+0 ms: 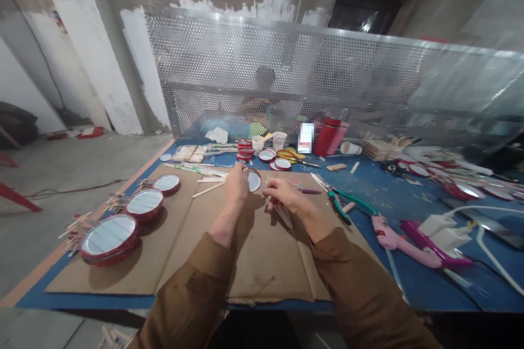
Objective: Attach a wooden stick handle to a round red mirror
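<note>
My left hand [237, 184] is closed on the edge of a small round red-rimmed disc [254, 180] with a pale face, tilted up above the cardboard sheet [254, 262]. Just right of it, my right hand [282, 195] has its fingertips pinched together near the disc's rim. Whatever lies between those fingers is too small to make out. Below the right hand shows a flat wooden stick [284, 217]. Left on the cardboard stand several red-rimmed round pieces, the nearest a large one [108, 237], with small sticks at their outer sides.
Green-handled pliers [354, 196], a pink glue gun [403, 242] and a purple power strip [454, 256] with white plugs lie right. Behind are paper cups [279, 140], a red bottle [327, 136], a lit phone [305, 138] and a perforated metal screen [229, 65].
</note>
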Demonstrator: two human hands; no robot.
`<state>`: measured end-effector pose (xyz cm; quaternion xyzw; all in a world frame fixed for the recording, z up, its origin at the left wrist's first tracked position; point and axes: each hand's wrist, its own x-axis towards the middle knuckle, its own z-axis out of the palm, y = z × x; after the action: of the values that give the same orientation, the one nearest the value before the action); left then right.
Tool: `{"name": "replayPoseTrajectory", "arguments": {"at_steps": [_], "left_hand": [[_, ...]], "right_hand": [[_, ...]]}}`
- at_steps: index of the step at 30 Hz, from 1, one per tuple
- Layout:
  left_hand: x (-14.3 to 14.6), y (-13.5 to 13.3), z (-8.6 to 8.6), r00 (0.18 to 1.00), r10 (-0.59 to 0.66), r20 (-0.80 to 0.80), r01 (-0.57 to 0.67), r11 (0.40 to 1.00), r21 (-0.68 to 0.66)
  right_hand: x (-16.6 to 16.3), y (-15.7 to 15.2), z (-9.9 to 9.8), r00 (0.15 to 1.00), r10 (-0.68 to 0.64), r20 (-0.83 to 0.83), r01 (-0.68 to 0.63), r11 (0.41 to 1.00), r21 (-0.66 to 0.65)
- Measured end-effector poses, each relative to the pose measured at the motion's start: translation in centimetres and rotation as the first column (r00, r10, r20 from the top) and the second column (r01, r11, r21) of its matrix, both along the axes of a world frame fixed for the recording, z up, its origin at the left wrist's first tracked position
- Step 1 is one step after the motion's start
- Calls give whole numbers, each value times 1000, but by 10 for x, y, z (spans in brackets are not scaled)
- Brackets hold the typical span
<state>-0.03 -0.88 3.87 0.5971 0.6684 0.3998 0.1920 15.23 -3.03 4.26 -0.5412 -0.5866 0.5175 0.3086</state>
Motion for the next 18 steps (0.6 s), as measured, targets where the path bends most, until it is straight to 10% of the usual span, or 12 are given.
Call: {"name": "replayPoseTrajectory", "arguments": {"at_steps": [18], "left_hand": [[4,6,-8,981,-30,189,3,990,139]], "right_hand": [[-31,-16,-7,928,-203,-313,223,974,28]]}}
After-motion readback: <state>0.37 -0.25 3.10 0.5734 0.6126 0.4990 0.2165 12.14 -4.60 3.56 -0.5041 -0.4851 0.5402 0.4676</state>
